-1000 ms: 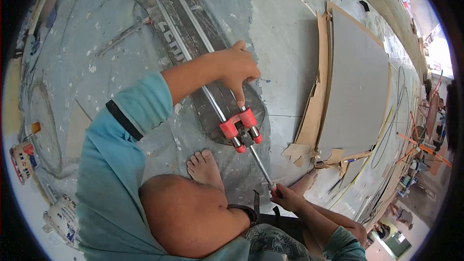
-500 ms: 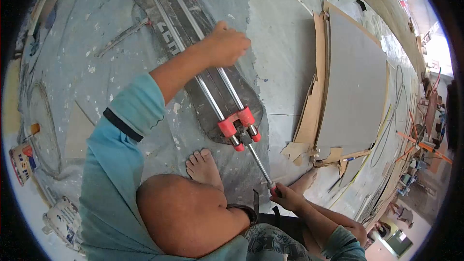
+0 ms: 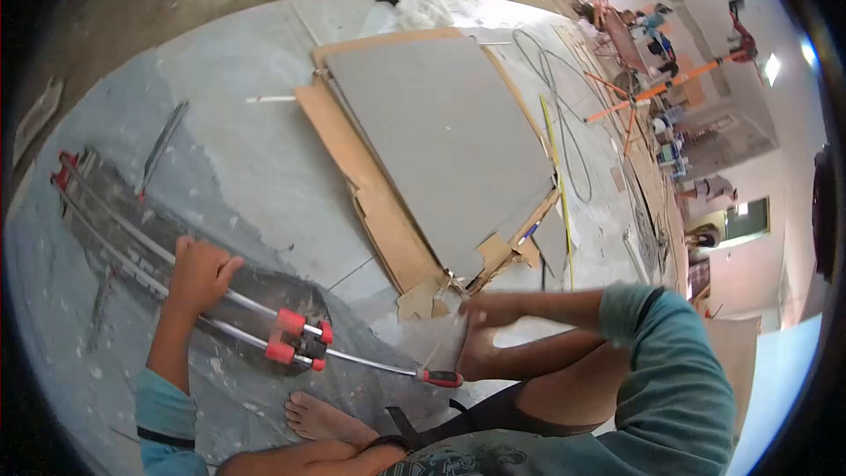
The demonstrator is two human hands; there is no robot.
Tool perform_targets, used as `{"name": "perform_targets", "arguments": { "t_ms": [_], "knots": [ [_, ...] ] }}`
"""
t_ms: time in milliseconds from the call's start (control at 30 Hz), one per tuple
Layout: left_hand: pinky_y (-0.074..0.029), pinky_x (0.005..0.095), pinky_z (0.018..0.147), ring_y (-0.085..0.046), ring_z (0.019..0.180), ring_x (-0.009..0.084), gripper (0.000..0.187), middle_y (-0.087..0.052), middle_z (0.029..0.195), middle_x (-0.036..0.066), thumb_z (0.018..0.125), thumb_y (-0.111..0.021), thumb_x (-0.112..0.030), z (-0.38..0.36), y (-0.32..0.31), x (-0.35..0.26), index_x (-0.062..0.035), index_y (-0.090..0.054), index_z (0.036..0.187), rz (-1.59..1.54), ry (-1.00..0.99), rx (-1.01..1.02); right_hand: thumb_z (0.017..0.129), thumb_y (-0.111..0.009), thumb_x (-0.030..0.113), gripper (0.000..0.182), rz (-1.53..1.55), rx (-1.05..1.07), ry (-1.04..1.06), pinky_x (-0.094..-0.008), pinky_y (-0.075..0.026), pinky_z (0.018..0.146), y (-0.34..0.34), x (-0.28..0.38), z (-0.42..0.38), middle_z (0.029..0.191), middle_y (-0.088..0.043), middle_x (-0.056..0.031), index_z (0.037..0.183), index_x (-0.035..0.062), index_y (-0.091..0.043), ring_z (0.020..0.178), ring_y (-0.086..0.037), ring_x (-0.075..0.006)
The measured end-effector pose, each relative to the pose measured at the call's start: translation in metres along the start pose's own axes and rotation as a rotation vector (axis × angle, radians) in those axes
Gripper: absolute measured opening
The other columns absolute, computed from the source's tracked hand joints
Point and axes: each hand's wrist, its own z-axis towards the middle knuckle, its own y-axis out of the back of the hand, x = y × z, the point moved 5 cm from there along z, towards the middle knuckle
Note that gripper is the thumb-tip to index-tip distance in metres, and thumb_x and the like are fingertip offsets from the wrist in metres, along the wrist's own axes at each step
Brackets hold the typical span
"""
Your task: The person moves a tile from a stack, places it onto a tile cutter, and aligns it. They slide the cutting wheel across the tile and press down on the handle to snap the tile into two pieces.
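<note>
A long manual tile cutter [image 3: 256, 304] with two metal rails lies on a grey, paint-spotted floor sheet. My left hand [image 3: 201, 275] is over its rails, fingers curled and thumb sticking out; what they hold, if anything, is hidden. Nearer to me sits the red carriage [image 3: 286, 337], from which a metal lever runs to a red-and-black handle [image 3: 441, 378], free of both hands. My right hand [image 3: 480, 308], smeared by motion, is near the bottom corner of a stack of large grey tiles [image 3: 441, 141], just above my right foot [image 3: 476, 357].
Torn cardboard [image 3: 339, 176] edges the tile stack. A blue pen [image 3: 529, 232] lies near its right corner. Beyond are a yellow strip [image 3: 555, 145], a looped cable [image 3: 564, 106] and an orange stand [image 3: 634, 101]. A support arm [image 3: 163, 148] of the cutter sticks out at left.
My right hand has let go of the lever handle and moved toward the tile stack's corner. The view has swung right. My left hand stays over the rails.
</note>
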Motion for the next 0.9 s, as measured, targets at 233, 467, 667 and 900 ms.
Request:
{"name": "perform_targets", "arguments": {
  "t_ms": [233, 467, 667, 900],
  "knots": [
    [-0.031, 0.0431, 0.065, -0.045, 0.060, 0.0329, 0.034, -0.044, 0.058, 0.014, 0.084, -0.054, -0.020, -0.003, 0.027, -0.024, -0.0034, -0.042, 0.057, -0.226, 0.043, -0.065, 0.085, -0.056, 0.035, 0.044, -0.057, -0.342, -0.331, -0.0413, -0.045, 0.086, 0.159, -0.089, -0.088, 0.106, -0.061, -0.0167, 0.116, 0.0036, -0.051, 0.101, -0.058, -0.0326],
    [-0.039, 0.0404, 0.066, -0.054, 0.075, 0.0317, 0.018, -0.055, 0.076, 0.012, 0.076, -0.067, -0.019, 0.013, 0.074, -0.108, -0.0050, -0.057, 0.079, -0.205, -0.141, 0.154, 0.084, -0.057, 0.045, 0.056, -0.141, -0.341, -0.510, -0.0408, -0.042, 0.091, 0.183, -0.214, -0.127, 0.114, -0.058, -0.0179, 0.122, 0.0055, -0.049, 0.109, -0.054, -0.0336],
    [-0.045, 0.0384, 0.066, -0.057, 0.078, 0.0315, 0.025, -0.059, 0.084, 0.010, 0.078, -0.067, -0.021, 0.023, 0.055, -0.172, -0.0055, -0.061, 0.097, -0.404, -0.120, 0.516, 0.087, -0.054, 0.044, 0.065, -0.049, -0.706, -0.540, -0.0412, -0.032, 0.104, 0.211, -0.295, -0.077, 0.134, -0.039, -0.0227, 0.132, -0.0003, -0.037, 0.125, -0.037, -0.0367],
    [-0.043, 0.0396, 0.087, -0.054, 0.096, 0.0340, 0.030, -0.058, 0.102, 0.017, 0.085, -0.060, -0.022, 0.118, -0.038, -0.255, -0.0015, -0.057, 0.106, -0.543, -0.299, 0.272, 0.088, -0.047, 0.048, 0.074, 0.144, -1.123, -0.565, -0.0398, -0.025, 0.108, 0.224, -0.368, -0.022, 0.139, -0.031, -0.0267, 0.134, -0.0070, -0.031, 0.130, -0.029, -0.0380]
  ]
}}
